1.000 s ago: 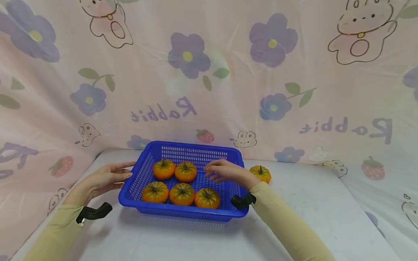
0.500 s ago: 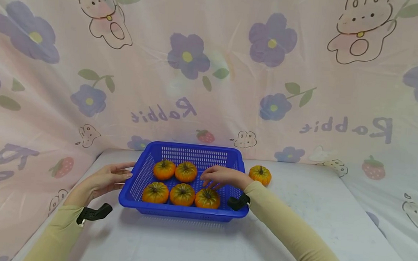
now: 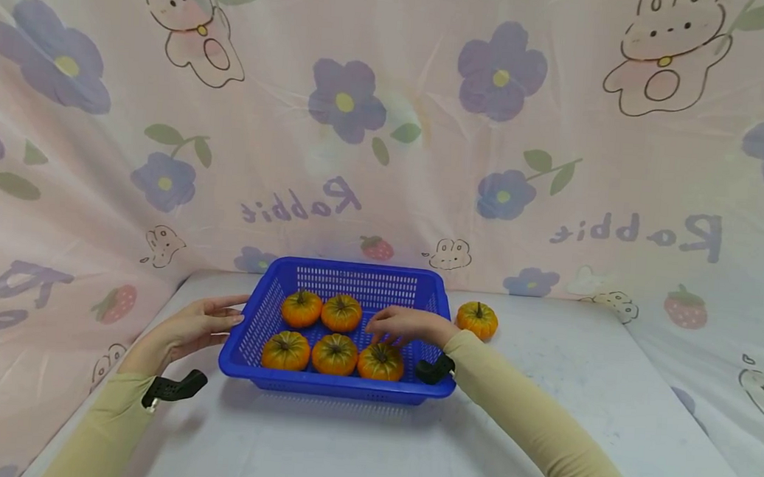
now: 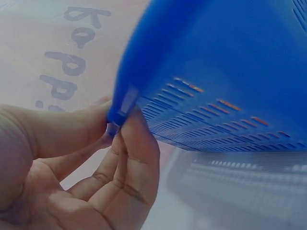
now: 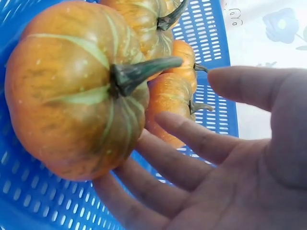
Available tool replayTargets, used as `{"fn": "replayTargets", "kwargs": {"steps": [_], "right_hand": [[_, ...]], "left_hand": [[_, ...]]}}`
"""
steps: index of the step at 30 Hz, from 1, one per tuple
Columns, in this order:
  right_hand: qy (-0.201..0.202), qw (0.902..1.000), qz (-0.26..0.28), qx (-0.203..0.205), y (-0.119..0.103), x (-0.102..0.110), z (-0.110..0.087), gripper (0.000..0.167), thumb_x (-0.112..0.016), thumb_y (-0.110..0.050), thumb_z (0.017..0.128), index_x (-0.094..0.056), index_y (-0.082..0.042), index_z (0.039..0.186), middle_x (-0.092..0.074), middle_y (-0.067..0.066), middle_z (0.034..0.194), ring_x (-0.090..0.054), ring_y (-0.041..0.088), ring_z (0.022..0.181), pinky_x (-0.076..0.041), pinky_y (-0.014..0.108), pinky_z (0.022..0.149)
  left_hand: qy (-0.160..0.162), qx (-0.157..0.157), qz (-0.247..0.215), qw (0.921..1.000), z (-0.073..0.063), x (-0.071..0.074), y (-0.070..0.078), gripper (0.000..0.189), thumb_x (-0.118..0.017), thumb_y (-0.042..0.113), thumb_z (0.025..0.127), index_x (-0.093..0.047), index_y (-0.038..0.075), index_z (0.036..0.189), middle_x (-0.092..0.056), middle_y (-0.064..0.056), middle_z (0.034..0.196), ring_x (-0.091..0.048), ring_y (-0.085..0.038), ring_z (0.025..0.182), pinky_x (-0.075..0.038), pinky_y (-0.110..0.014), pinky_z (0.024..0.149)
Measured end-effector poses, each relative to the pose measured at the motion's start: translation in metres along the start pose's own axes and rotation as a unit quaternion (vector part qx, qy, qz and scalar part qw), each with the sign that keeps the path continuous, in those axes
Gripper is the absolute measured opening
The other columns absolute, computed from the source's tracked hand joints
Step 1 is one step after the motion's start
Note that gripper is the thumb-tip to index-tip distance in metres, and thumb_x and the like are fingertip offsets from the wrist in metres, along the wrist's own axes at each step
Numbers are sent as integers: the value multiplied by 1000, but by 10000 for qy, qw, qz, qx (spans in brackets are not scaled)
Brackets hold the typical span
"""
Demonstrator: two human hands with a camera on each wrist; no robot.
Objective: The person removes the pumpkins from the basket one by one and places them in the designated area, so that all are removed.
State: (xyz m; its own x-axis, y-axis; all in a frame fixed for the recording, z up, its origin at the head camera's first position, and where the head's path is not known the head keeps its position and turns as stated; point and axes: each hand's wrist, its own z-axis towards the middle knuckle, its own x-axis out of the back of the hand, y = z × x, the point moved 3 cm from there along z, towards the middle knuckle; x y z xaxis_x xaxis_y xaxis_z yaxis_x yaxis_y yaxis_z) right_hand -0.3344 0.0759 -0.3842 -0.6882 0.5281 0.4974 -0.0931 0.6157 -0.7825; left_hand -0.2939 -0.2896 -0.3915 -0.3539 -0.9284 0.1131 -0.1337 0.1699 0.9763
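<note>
- Observed on the white-topped table [image 3: 542,427]: blue rectangular slotted plastic basket [image 3: 339,382].
- Located inside the basket, at the right end of its front row: round, ribbed, green-streaked orange pumpkin [image 3: 381,368], dark stem uppermost.
- Counted also inside the basket: four similar orange pumpkins [image 3: 334,356], two along the front, two toward the rear left.
- Noted just outside the basket's right side: one loose orange pumpkin [image 3: 477,321].
- Found at the basket's left rim: left hand [image 3: 186,328], pinching that rim between thumb and fingers.
- Found over the basket's right half: right hand [image 3: 409,325], fingers spread, thumb apart, fingertips close beside the front-row pumpkin; unable to confirm contact.
- Judged of that pumpkin: probably light, firm, slightly slippery; best gripped around the ribbed flanks, avoiding the possibly brittle stem.
- Judged of the basket: likely light, somewhat flexible; best held by opposite rims.
</note>
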Motion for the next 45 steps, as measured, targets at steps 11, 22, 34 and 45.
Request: {"fn": "replayTargets", "kwargs": {"steps": [11, 22, 34, 45], "right_hand": [[-280, 9984, -133, -477, 6, -2, -2, 38, -57, -31, 96, -61, -6, 124, -59, 7, 111, -58, 27, 101, -53, 45, 81], [-726, 9966, -4, -397, 4, 0, -5, 36, -60, -22, 94, -59, -3, 125, -61, 6, 113, -60, 28, 96, -55, 45, 77], [-933, 9955, -88, -154, 5, 4, -11, 31, -71, -15, 87, -65, -8, 117, -63, 8, 105, -61, 23, 95, -55, 42, 77], [-1071, 9927, -464, -305, 3, 6, -12, 25, -74, -16, 85, -65, -8, 106, -65, 4, 102, -63, 21, 93, -56, 40, 75]], "left_hand": [[37, 6, 53, 10000, 0, -1, 1, 64, -55, 10, 98, -20, -1, 150, -63, -9, 113, -63, -21, 98, -51, -36, 89], [73, 21, 93, 9999, -1, -2, 2, 64, -55, 10, 97, -21, -2, 150, -61, -12, 118, -63, -22, 100, -50, -39, 90], [127, -175, 139, 9997, 1, -4, -2, 64, -56, 15, 98, -23, 0, 150, -59, -13, 122, -62, -22, 102, -50, -37, 91], [217, -217, 66, 9995, -1, -5, -8, 64, -55, 20, 99, -22, -2, 149, -62, -8, 115, -62, -20, 101, -52, -38, 87]]}}
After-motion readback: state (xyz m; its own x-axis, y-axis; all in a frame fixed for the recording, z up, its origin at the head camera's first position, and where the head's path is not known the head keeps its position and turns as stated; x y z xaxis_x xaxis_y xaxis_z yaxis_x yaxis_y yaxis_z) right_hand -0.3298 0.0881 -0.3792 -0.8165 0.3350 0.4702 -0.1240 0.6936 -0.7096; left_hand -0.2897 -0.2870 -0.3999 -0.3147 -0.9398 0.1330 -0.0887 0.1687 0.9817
